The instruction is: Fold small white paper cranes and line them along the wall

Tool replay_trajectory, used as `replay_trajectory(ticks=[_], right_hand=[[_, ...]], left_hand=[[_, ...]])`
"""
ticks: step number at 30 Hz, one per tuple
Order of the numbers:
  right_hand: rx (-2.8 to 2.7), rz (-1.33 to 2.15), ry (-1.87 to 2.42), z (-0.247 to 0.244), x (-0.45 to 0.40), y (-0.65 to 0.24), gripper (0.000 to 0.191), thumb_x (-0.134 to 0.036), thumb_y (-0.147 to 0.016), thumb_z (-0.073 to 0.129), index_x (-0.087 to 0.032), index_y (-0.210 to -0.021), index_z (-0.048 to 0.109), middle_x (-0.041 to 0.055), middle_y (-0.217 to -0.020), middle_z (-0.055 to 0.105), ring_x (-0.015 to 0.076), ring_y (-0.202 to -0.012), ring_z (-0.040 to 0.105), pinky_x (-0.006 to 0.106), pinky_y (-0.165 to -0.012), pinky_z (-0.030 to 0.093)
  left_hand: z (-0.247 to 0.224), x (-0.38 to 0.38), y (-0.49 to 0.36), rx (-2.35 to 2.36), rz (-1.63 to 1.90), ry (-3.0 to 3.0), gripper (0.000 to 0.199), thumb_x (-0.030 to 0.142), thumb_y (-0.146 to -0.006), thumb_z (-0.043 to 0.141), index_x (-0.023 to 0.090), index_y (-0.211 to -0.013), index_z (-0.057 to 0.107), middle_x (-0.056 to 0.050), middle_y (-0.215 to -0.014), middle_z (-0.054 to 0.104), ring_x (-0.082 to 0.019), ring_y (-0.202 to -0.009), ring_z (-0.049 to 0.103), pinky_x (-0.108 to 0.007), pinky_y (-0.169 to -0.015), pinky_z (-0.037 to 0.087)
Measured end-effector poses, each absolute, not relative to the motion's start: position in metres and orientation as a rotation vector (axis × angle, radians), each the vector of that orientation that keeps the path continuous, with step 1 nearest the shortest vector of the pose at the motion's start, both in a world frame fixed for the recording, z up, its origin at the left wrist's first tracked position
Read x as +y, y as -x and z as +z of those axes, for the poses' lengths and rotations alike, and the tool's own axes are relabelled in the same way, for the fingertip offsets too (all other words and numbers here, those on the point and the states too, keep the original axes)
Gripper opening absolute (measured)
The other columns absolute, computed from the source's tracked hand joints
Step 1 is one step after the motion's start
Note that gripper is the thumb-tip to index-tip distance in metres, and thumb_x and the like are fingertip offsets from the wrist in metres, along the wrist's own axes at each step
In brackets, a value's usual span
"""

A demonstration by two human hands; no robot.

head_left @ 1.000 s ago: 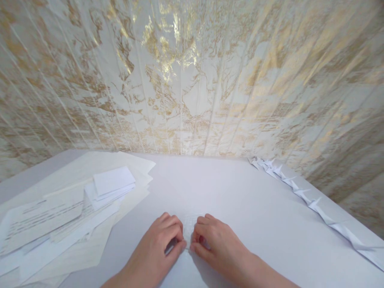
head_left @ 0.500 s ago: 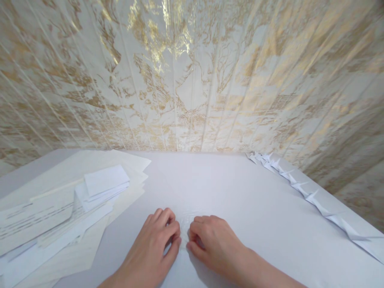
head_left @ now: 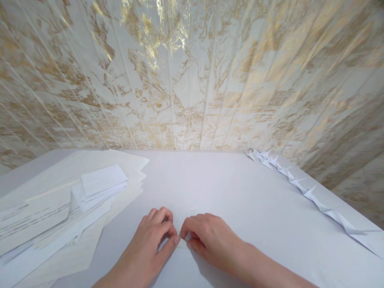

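At the front middle of the white table (head_left: 192, 184), my left hand (head_left: 156, 244) has its thumb and index finger pinched together. Its fingertips meet a small pale piece, perhaps paper (head_left: 181, 241), hard to tell from the white surface. My right hand (head_left: 210, 240) is beside it, fingers curled and thumb near the index finger, closed on the same pale piece. The two hands' fingertips nearly touch. What lies between them is mostly hidden by the fingers.
On the left, papers (head_left: 126, 192) are spread with printed sheets (head_left: 33, 220) and folded white slips (head_left: 103, 180) on top. A row of folded paper shapes (head_left: 318, 202) runs along the right edge. A gold-patterned curtain (head_left: 186, 80) stands behind.
My right hand has moved slightly left, closing the gap to my left hand. The view has shifted slightly.
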State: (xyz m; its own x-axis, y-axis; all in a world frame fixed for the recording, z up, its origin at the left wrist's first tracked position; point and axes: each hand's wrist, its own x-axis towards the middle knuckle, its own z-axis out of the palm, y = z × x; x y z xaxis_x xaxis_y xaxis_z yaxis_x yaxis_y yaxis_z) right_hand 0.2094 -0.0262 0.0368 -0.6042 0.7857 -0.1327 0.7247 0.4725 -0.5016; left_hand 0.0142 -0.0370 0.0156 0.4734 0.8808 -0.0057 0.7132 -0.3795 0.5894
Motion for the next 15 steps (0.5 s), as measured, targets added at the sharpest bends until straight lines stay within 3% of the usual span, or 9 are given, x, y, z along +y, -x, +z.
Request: replay_trajectory(ticks=[7, 15], right_hand=[[-2.586, 0.848, 1.352, 0.0419, -0.0279, -0.2123, 0.034, -0.004, -0.080, 0.057, -0.023, -0.105, 0.070, 0.0012, -0.092, 0.073, 0.0159, -0.084, 0.065, 0.022, -0.078, 0.041], [-2.581, 0.827, 1.374, 0.0416, -0.0308, -0.2119, 0.035, -0.005, -0.082, 0.054, -0.023, -0.107, 0.070, 0.0019, -0.091, 0.073, 0.0160, -0.083, 0.065, 0.022, -0.075, 0.041]], left_hand=[[0.0127, -0.0447, -0.0161, 1.373, 0.443, -2.287, 0.016, 0.012, -0.087, 0.049, 0.022, -0.077, 0.056, -0.004, -0.099, 0.057, -0.025, -0.094, 0.051, -0.039, -0.079, 0.042], [0.0119, -0.0469, -0.0184, 1.399, 0.464, -2.375, 0.017, 0.013, -0.088, 0.046, 0.022, -0.077, 0.055, -0.004, -0.096, 0.057, -0.024, -0.090, 0.051, -0.039, -0.076, 0.042]])
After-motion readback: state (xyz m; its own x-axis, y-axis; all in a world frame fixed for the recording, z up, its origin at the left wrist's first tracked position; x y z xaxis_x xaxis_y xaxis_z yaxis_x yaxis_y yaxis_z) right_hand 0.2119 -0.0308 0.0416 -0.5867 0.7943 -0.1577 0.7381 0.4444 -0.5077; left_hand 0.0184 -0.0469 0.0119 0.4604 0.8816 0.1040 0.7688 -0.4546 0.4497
